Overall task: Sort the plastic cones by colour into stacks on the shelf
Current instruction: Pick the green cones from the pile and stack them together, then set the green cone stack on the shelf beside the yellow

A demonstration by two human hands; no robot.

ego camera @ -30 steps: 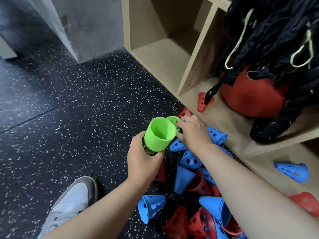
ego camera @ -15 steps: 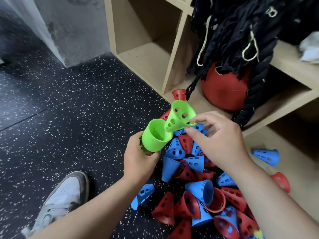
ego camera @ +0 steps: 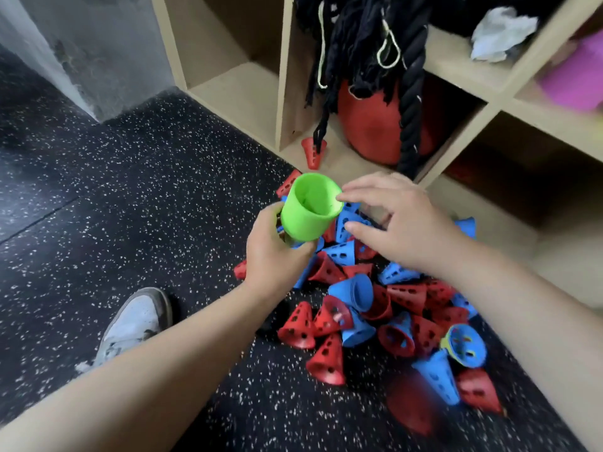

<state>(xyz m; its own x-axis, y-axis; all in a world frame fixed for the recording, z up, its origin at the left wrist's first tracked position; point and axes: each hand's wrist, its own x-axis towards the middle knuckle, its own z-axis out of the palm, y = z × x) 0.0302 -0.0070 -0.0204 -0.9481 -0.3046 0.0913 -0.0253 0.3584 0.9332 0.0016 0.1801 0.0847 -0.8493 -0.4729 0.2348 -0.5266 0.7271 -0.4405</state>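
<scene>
Since 0.5 s ago the left hand [ego camera: 274,256] has gained a cone: the single green one now sits inside the green stack [ego camera: 310,207], which it grips round the narrow end, held in the air, mouth tilted up. Beside it the right hand [ego camera: 401,223] holds nothing, fingers loosely spread, index tip at the stack's rim (contact not resolvable). Risk: a top cone not pushed home could slip off into the red and blue pile [ego camera: 424,331] below, short of the shelf [ego camera: 453,57].
</scene>
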